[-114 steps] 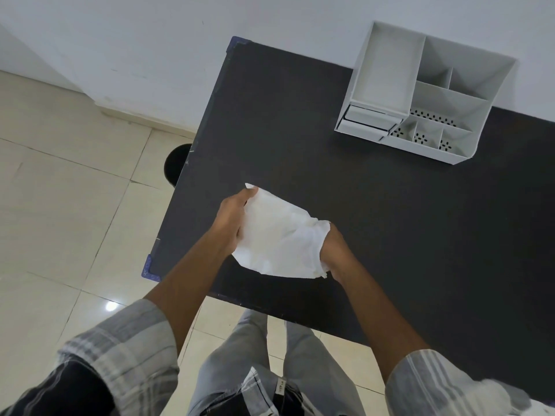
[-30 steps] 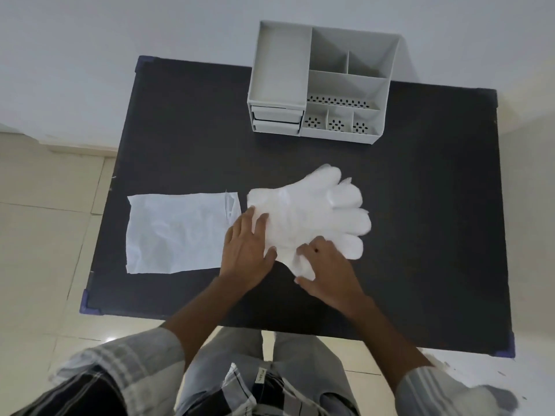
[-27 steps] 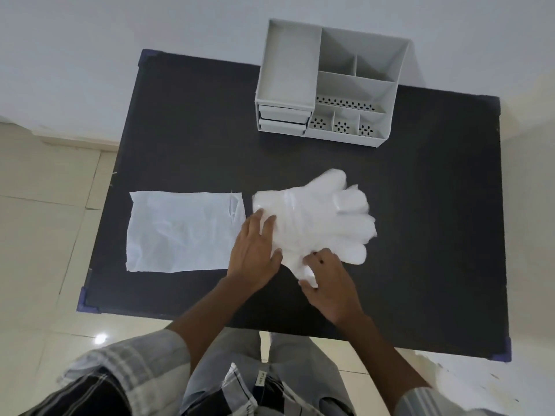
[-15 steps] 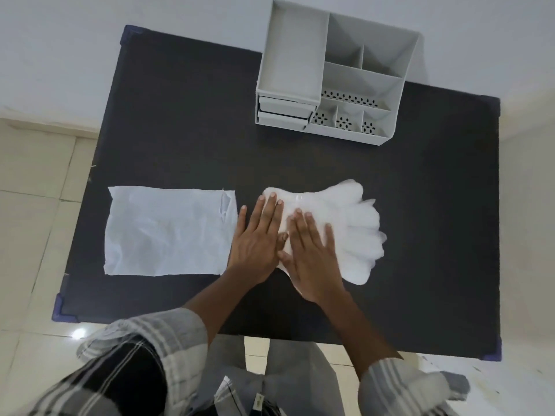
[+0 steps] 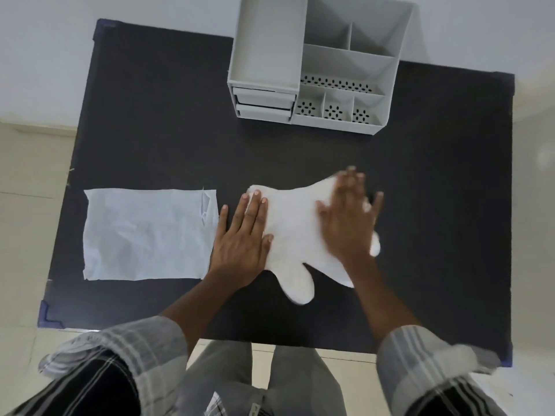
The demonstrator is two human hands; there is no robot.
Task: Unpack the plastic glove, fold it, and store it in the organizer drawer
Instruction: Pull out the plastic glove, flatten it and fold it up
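A white plastic glove lies flat on the black table, cuff to the left and fingers to the right, thumb pointing toward me. My left hand presses flat on the cuff end with fingers spread. Flat and blurred, my right hand rests on the glove's finger end and hides most of the fingers. The empty white wrapper lies flat to the left of the glove. At the table's far edge stands the grey organizer, its two small drawers shut at the front left.
The table's front edge is just before my legs, with blue corner guards at its corners. Bare tabletop lies between the glove and the organizer and on the right side. Tiled floor lies to the left.
My right hand has slid rightward over the glove from the palm to the fingers, flattening it. The left hand stays on the cuff. Earlier the glove came out of the wrapper.
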